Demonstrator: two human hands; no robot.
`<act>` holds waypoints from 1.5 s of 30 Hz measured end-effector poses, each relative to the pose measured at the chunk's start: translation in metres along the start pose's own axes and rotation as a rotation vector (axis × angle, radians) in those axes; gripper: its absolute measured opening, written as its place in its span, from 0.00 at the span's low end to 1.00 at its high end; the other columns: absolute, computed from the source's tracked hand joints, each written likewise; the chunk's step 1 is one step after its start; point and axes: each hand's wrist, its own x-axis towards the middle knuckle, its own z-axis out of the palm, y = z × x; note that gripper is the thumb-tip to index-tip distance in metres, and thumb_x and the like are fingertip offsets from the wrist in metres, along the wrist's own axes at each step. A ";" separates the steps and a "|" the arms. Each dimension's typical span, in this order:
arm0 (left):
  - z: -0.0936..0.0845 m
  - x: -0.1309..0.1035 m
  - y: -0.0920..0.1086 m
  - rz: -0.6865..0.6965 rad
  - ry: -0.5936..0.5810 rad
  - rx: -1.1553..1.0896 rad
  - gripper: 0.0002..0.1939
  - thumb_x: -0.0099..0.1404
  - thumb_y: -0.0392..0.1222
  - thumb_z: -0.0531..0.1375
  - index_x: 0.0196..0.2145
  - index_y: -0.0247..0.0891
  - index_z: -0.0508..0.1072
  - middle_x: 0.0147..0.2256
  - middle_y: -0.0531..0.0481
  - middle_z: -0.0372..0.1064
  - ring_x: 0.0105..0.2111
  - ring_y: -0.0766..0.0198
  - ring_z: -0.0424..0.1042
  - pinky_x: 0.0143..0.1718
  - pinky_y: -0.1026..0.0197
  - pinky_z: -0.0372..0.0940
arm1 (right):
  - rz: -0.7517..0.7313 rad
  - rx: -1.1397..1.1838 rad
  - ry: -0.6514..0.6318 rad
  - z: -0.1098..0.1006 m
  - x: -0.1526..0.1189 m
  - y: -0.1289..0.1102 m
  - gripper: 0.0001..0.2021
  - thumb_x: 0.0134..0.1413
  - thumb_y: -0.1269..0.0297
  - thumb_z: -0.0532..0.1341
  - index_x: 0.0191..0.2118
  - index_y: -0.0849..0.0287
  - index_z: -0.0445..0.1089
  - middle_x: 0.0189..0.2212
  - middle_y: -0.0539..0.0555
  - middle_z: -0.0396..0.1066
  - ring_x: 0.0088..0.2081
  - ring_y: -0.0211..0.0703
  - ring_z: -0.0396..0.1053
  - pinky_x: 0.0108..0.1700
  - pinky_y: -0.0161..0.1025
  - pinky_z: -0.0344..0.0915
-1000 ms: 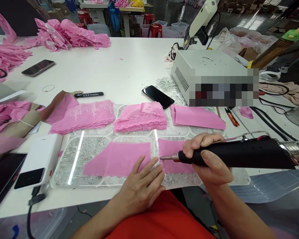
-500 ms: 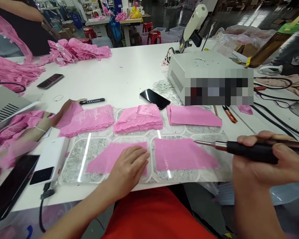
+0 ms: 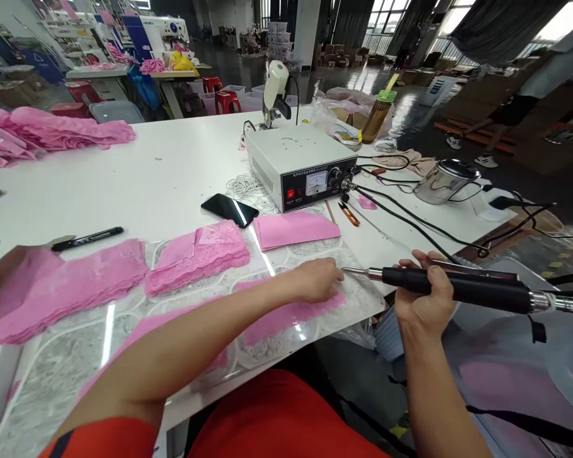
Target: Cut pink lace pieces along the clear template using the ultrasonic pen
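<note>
My right hand (image 3: 424,296) is wrapped round a black handheld tool (image 3: 487,291) with a thin metal tip pointing left. My left hand (image 3: 319,280) is closed at that tip, above the right end of a flat pink fabric piece (image 3: 272,321); what its fingers pinch is too small to tell. Another flat pink piece (image 3: 148,326) lies to the left, partly under my left forearm. Behind them sit a lace-edged pink stack (image 3: 198,257), a smooth folded pink stack (image 3: 296,230) and, further left, a larger lace stack (image 3: 95,270).
A control box (image 3: 305,162) with a dial and cables stands behind the stacks. Near it are a black phone (image 3: 230,210), orange snips (image 3: 349,215) and a glass jar (image 3: 446,181). A black marker (image 3: 88,238) lies left. A person's legs (image 3: 501,121) show at the far right.
The view has turned to the right. My left hand has left the left fabric piece and reached right to the tool's tip. My right hand still holds the tool.
</note>
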 end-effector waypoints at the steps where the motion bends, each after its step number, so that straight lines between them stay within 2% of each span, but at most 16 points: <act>1: 0.001 0.007 0.001 0.002 -0.026 -0.007 0.12 0.59 0.33 0.60 0.42 0.36 0.74 0.44 0.46 0.69 0.40 0.60 0.71 0.41 0.61 0.65 | 0.006 0.000 -0.006 -0.002 -0.001 0.000 0.13 0.38 0.63 0.64 0.35 0.57 0.67 0.35 0.48 0.69 0.30 0.36 0.70 0.33 0.37 0.69; 6: 0.007 0.019 -0.002 0.008 -0.088 -0.085 0.03 0.56 0.30 0.61 0.29 0.34 0.73 0.39 0.46 0.70 0.37 0.61 0.70 0.36 0.62 0.64 | -0.015 0.013 -0.002 -0.009 -0.007 0.000 0.10 0.36 0.66 0.67 0.29 0.57 0.66 0.38 0.46 0.68 0.41 0.37 0.71 0.37 0.35 0.71; 10: -0.002 0.001 -0.010 0.004 -0.073 -0.209 0.06 0.58 0.29 0.60 0.25 0.34 0.69 0.31 0.50 0.70 0.34 0.63 0.70 0.35 0.63 0.63 | 0.058 -0.085 -0.027 -0.018 -0.019 -0.005 0.13 0.36 0.65 0.68 0.34 0.56 0.71 0.40 0.47 0.71 0.42 0.38 0.71 0.38 0.36 0.73; 12: -0.015 -0.021 -0.016 -0.020 -0.051 -0.302 0.06 0.62 0.33 0.60 0.27 0.35 0.68 0.30 0.51 0.71 0.32 0.65 0.71 0.34 0.64 0.64 | 0.188 -0.207 -0.080 -0.031 -0.031 -0.009 0.17 0.34 0.64 0.71 0.36 0.55 0.72 0.38 0.48 0.73 0.39 0.39 0.72 0.36 0.36 0.74; 14: -0.031 -0.053 -0.026 -0.060 -0.020 -0.399 0.04 0.65 0.36 0.59 0.31 0.34 0.68 0.30 0.51 0.72 0.31 0.68 0.72 0.33 0.65 0.65 | 0.381 -0.373 -0.128 -0.048 -0.045 -0.013 0.18 0.27 0.64 0.74 0.32 0.56 0.74 0.32 0.49 0.74 0.33 0.39 0.73 0.31 0.34 0.74; 16: -0.046 -0.092 -0.039 -0.106 0.032 -0.494 0.03 0.66 0.37 0.57 0.36 0.34 0.69 0.30 0.52 0.71 0.30 0.69 0.72 0.33 0.66 0.66 | 0.503 -0.567 -0.234 -0.063 -0.058 -0.016 0.21 0.27 0.60 0.74 0.35 0.57 0.76 0.36 0.53 0.77 0.30 0.40 0.74 0.27 0.32 0.74; 19: -0.059 -0.161 -0.059 -0.144 0.151 -0.656 0.11 0.64 0.35 0.58 0.45 0.35 0.70 0.29 0.52 0.70 0.29 0.68 0.72 0.33 0.64 0.67 | 0.505 -0.675 -0.422 -0.065 -0.075 -0.016 0.19 0.32 0.54 0.72 0.33 0.58 0.76 0.28 0.54 0.77 0.22 0.39 0.71 0.22 0.32 0.71; 21: -0.057 -0.207 -0.069 -0.203 0.201 -0.679 0.14 0.62 0.36 0.59 0.46 0.36 0.72 0.29 0.52 0.70 0.30 0.68 0.71 0.33 0.64 0.67 | 0.436 -0.762 -0.612 -0.046 -0.086 -0.013 0.17 0.37 0.53 0.71 0.33 0.58 0.77 0.24 0.53 0.76 0.22 0.40 0.71 0.23 0.34 0.71; 23: -0.048 -0.248 -0.074 -0.297 0.224 -0.713 0.08 0.62 0.39 0.60 0.39 0.36 0.75 0.29 0.52 0.71 0.30 0.68 0.71 0.34 0.63 0.66 | 0.343 -0.836 -0.809 -0.013 -0.097 -0.008 0.15 0.42 0.53 0.68 0.34 0.58 0.77 0.23 0.53 0.75 0.23 0.41 0.72 0.26 0.35 0.73; 25: -0.033 -0.280 -0.076 -0.383 0.239 -0.772 0.05 0.61 0.40 0.60 0.34 0.36 0.74 0.29 0.52 0.71 0.30 0.68 0.71 0.35 0.63 0.66 | 0.247 -0.845 -1.005 0.025 -0.108 -0.001 0.14 0.47 0.54 0.65 0.36 0.57 0.76 0.29 0.55 0.78 0.28 0.43 0.74 0.29 0.36 0.73; 28: -0.008 -0.312 -0.077 -0.460 0.279 -0.793 0.06 0.60 0.41 0.61 0.33 0.37 0.73 0.30 0.52 0.71 0.32 0.68 0.70 0.35 0.65 0.64 | -0.051 -0.794 -1.243 0.070 -0.125 0.007 0.09 0.53 0.58 0.60 0.34 0.57 0.75 0.28 0.54 0.76 0.27 0.40 0.72 0.28 0.36 0.71; 30: 0.005 -0.325 -0.077 -0.470 0.322 -0.788 0.06 0.60 0.42 0.60 0.33 0.36 0.73 0.31 0.51 0.71 0.32 0.67 0.70 0.35 0.65 0.64 | -0.233 -0.761 -1.459 0.084 -0.137 0.010 0.07 0.56 0.63 0.58 0.36 0.57 0.73 0.28 0.53 0.74 0.28 0.38 0.71 0.30 0.35 0.70; 32: 0.014 -0.332 -0.078 -0.472 0.372 -0.780 0.07 0.60 0.42 0.60 0.33 0.36 0.73 0.32 0.51 0.72 0.34 0.66 0.70 0.36 0.64 0.64 | -0.383 -0.767 -1.621 0.086 -0.146 0.013 0.07 0.57 0.67 0.58 0.39 0.56 0.72 0.32 0.54 0.74 0.32 0.40 0.71 0.34 0.37 0.71; 35: 0.019 -0.337 -0.082 -0.471 0.416 -0.742 0.07 0.60 0.42 0.59 0.32 0.36 0.72 0.33 0.51 0.72 0.34 0.66 0.70 0.37 0.64 0.64 | -0.545 -0.805 -1.704 0.078 -0.150 0.019 0.08 0.56 0.69 0.58 0.42 0.56 0.70 0.37 0.56 0.73 0.38 0.42 0.72 0.39 0.39 0.72; 38: 0.021 -0.339 -0.084 -0.451 0.421 -0.663 0.07 0.61 0.43 0.58 0.32 0.36 0.72 0.33 0.50 0.72 0.34 0.66 0.69 0.37 0.64 0.64 | -0.638 -0.774 -1.707 0.072 -0.150 0.025 0.07 0.57 0.72 0.57 0.39 0.56 0.70 0.35 0.55 0.73 0.36 0.40 0.72 0.36 0.36 0.71; 45: 0.023 -0.352 -0.074 -0.415 0.474 -0.493 0.06 0.62 0.39 0.57 0.31 0.36 0.72 0.41 0.48 0.72 0.39 0.65 0.69 0.39 0.65 0.63 | -0.660 -0.690 -1.684 0.074 -0.158 0.024 0.08 0.59 0.74 0.55 0.38 0.56 0.68 0.32 0.53 0.71 0.33 0.37 0.71 0.35 0.33 0.70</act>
